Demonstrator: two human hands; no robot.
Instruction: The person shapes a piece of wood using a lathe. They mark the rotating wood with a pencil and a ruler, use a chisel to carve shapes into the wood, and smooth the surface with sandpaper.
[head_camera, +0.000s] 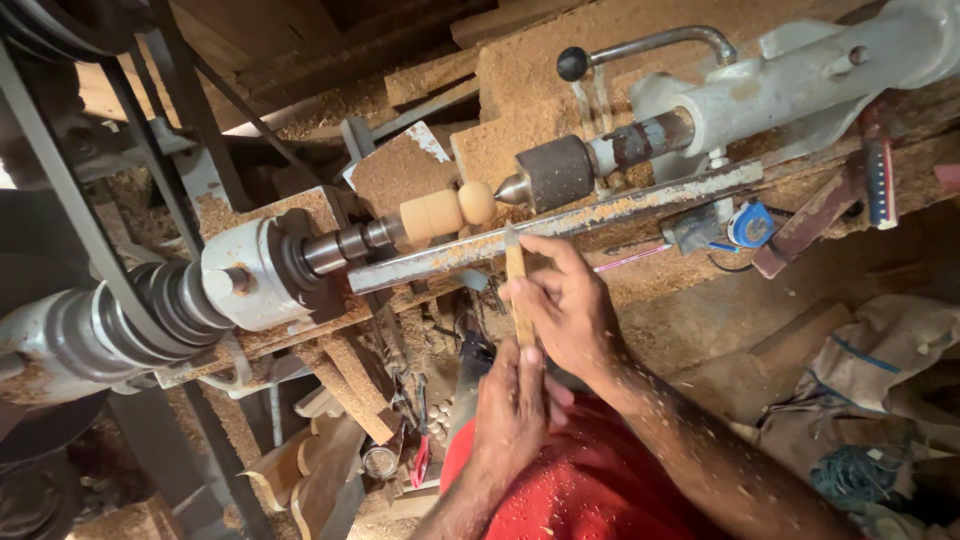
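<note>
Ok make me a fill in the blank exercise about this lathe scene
1. Both hands, left hand and right hand, hold one ____ tool.
2. The workpiece on the lathe is made of ____.
3. The tool lies across the long metal ____.
4. The person's lap is covered in ____ cloth.

Missing words: wooden-handled; wood; rest; red

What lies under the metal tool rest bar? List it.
Under the tool rest bar: sawdust-covered wooden bed pieces and hanging tools. The right hand and chisel cover part of it.

Your right hand (565, 305) and left hand (510, 410) grip a wooden-handled chisel (517, 290) on the tool rest (560, 225), near the lathe's pale turned workpiece (445, 211).
</note>
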